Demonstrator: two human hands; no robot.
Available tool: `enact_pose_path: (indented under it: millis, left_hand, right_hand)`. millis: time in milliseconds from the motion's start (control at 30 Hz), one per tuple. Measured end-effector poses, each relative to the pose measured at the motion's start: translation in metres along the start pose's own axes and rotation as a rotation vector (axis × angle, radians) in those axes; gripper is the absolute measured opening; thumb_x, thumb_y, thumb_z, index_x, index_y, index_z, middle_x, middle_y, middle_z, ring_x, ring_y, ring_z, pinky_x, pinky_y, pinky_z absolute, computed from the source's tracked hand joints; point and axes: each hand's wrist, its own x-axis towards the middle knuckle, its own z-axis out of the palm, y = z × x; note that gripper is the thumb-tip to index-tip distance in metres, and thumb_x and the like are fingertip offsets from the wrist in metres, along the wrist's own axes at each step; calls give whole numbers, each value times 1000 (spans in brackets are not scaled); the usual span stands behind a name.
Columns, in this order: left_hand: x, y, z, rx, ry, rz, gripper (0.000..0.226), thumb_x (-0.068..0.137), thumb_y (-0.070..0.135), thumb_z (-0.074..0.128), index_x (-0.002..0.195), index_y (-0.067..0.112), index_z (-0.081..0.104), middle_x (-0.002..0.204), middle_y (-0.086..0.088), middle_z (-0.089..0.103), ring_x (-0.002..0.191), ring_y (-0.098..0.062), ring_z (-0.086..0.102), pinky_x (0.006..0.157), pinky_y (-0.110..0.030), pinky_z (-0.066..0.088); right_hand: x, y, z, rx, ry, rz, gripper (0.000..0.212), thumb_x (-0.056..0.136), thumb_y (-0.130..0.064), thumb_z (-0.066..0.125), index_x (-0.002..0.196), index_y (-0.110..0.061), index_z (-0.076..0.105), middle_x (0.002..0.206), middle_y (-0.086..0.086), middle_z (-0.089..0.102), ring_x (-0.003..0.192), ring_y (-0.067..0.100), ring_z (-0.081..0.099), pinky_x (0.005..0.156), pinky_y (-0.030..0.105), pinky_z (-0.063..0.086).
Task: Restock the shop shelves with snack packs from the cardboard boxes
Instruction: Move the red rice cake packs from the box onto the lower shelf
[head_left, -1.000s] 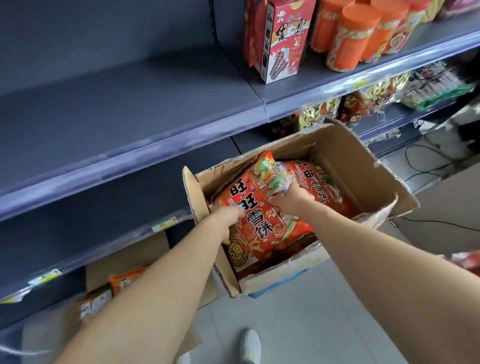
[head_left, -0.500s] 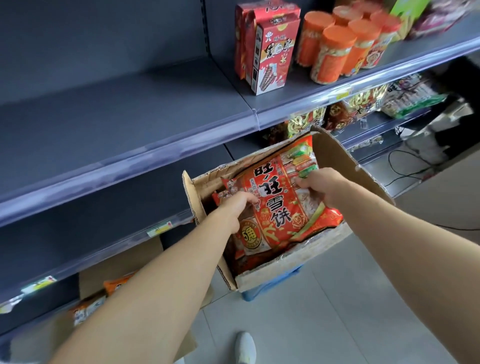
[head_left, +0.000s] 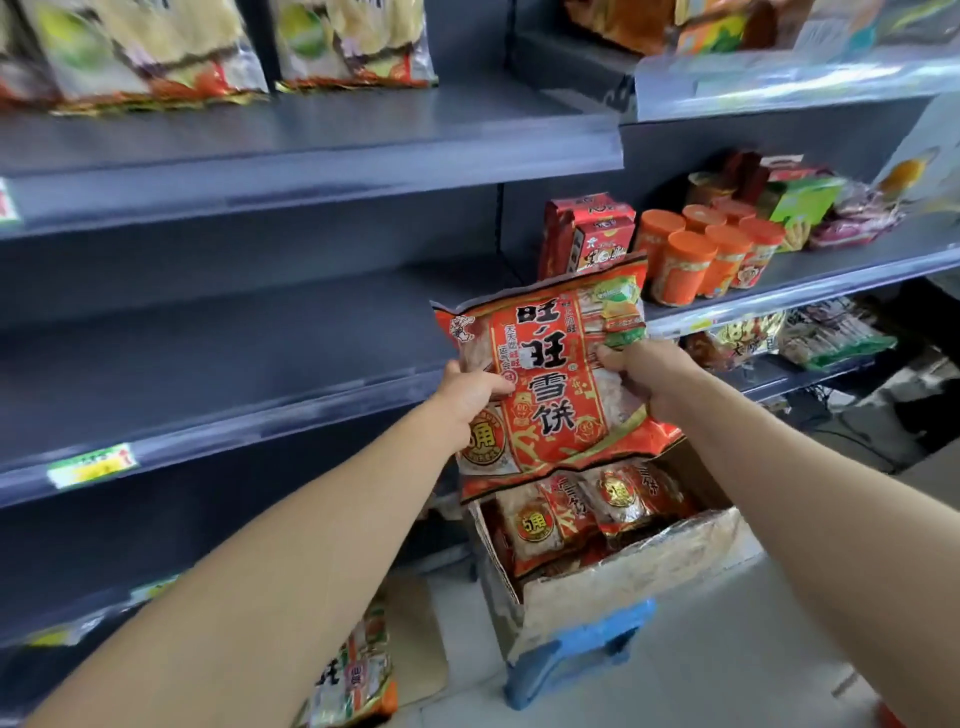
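I hold a large red snack pack (head_left: 550, 374) with black characters upright in both hands, above the open cardboard box (head_left: 613, 587). My left hand (head_left: 470, 392) grips its left edge and my right hand (head_left: 641, 371) grips its right side. The pack hangs in front of the edge of a bare grey shelf (head_left: 223, 358). More red snack packs (head_left: 587, 512) lie inside the box, which rests on a blue stool (head_left: 576, 649).
Orange-lidded jars (head_left: 701, 254) and red cartons (head_left: 587, 234) stand on the shelf to the right. Pale snack bags (head_left: 218, 47) fill the top shelf at left. Another box with packs (head_left: 358, 675) sits on the floor at lower left. Cables lie at far right.
Both hands have lifted the red pack up out of the box to shelf height. My view has tilted upward, showing the higher shelves.
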Motion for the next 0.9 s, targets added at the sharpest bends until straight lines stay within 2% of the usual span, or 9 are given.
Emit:
enact_pose_path:
  millis: [67,133,267,367,433,533,633,733,900]
  left_hand:
    - [-11,7,-40,-10,64,61,57,81,4,69,124,17,33,120,-15,60,103,-31,64,92,-49,51]
    - [-21,13,-83,-2,161,111,53,81,5,69,121,17,36,118,-13,60,103,-29,64,88,-46,52]
    - [-46,22,-182,14,361,166,49,80,10,72,121,11,45,113,-10,65,97,-24,66,78,-39,52]
    - [-66,24,-263,19,504,163,24,81,7,71,102,8,59,102,-10,69,85,-21,67,71,-33,51]
    - [-81,25,-319,28,587,168,10,81,3,68,89,7,63,99,-13,71,87,-25,69,75,-35,54]
    - [-95,24,-403,48,715,193,15,81,-1,64,94,6,65,102,-15,70,91,-27,67,85,-37,54]
    - [-99,23,-483,44,822,222,22,84,-5,59,102,9,61,95,-9,63,80,-19,58,70,-25,48]
    - [-97,22,-555,13,898,252,32,87,-6,55,116,7,60,92,-6,61,62,-9,52,43,-12,43]
    - [-76,9,-660,-36,998,312,35,89,-6,52,115,15,62,92,-3,59,59,-7,49,42,-12,40]
  right_hand:
    - [-10,-15,36,-8,-68,-25,19,83,-23,73,90,-9,63,100,16,72,79,29,65,84,41,56]
    - [-21,-30,78,-49,-128,-92,22,84,-28,72,92,-10,64,90,12,70,73,26,64,74,36,55]
    - [-53,-58,177,-146,-245,-192,28,84,-30,71,103,-10,67,99,5,72,88,24,69,87,39,55]
    - [-78,-79,253,-217,-336,-247,23,87,-23,69,105,-10,66,104,5,71,94,23,68,89,39,54]
    - [-95,-91,305,-243,-386,-303,23,88,-18,67,109,-9,65,105,5,69,91,21,66,79,33,53]
    - [-120,-105,387,-307,-476,-363,27,87,-18,67,112,-9,64,107,6,69,79,16,64,65,28,51]
    - [-151,-116,468,-356,-564,-414,34,84,-27,69,115,-13,63,113,6,68,100,23,66,88,37,54]
    - [-169,-123,545,-338,-614,-443,32,85,-28,69,114,-17,63,115,5,68,106,25,64,96,43,52]
    - [-174,-128,659,-528,-520,-560,44,84,-36,60,125,-21,55,122,5,62,120,29,54,107,48,39]
